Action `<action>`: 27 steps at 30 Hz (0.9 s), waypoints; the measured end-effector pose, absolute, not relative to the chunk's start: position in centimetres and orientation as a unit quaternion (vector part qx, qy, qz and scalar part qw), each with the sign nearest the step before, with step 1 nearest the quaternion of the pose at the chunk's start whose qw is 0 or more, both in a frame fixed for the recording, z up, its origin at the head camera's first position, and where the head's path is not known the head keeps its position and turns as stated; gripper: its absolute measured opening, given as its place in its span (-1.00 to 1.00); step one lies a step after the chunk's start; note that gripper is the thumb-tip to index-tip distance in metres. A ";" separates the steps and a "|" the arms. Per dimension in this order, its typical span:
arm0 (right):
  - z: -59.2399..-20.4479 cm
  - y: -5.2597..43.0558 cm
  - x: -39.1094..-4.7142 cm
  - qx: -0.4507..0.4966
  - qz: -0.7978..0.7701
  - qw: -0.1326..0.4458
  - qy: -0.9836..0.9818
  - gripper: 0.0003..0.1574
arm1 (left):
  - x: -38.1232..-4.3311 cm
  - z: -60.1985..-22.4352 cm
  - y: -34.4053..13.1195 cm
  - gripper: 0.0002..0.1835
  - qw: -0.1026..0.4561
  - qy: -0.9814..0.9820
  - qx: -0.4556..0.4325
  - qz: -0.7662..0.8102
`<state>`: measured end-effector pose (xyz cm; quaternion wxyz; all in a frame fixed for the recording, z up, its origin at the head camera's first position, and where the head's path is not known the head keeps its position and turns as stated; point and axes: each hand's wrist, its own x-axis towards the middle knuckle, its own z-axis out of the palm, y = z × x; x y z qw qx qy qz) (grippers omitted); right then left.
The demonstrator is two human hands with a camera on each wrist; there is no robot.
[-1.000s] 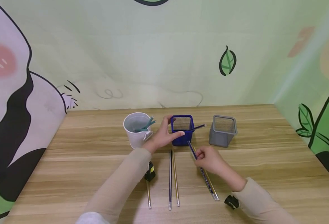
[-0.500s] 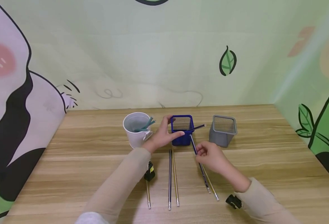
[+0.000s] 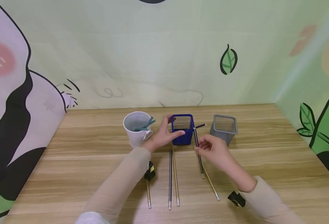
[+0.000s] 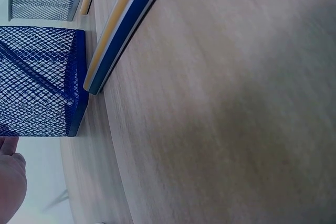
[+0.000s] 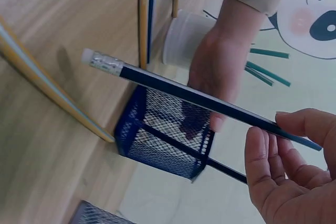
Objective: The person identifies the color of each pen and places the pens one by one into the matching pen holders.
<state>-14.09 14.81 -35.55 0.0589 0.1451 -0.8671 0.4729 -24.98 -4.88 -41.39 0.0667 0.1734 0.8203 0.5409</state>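
Observation:
My left hand holds the blue mesh pencil cup from its left side, the thumb lying over the front rim. A dark blue pencil leans inside this cup, its end sticking out past the right rim. My right hand pinches another dark blue pencil between thumb and fingertips, in front of the cup's right side. Its eraser end points down toward me, while the other end is up near the rim. Only part of the left hand shows in the left wrist view.
Left of the cup stands a white bucket with several green pencils. A grey mesh cup stands to the right. On the wooden table lie a yellow pencil near my right hand, a dark pencil, and yellow pencils further left.
My right hand has lifted the dark blue pencil away from the yellow one beside it, moving it upward and turning it steeper toward the cup. The left hand keeps its hold.

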 end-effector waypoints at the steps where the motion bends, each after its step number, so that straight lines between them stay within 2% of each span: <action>1: -35.1 14.7 -14.0 0.135 0.467 0.053 -0.872 -0.87 | -25.0 -41.4 -4.9 -0.11 0.067 0.820 0.174 0.541; 8: -34.1 14.3 -13.7 0.129 0.455 0.102 -0.875 -0.89 | -25.1 -41.4 -4.9 -0.10 0.070 0.818 0.174 0.544; 19: -34.4 13.6 -13.5 0.207 0.537 0.283 -0.767 -0.85 | -25.0 -41.4 -4.8 -0.11 0.075 0.824 0.170 0.535; 23: -34.4 13.4 -13.7 0.228 0.567 0.325 -0.722 -0.94 | -25.0 -41.4 -4.8 -0.11 0.072 0.826 0.173 0.531; 27: -34.5 13.1 -13.9 0.224 0.584 0.346 -0.699 -0.81 | -25.0 -41.4 -4.9 -0.10 0.067 0.825 0.176 0.532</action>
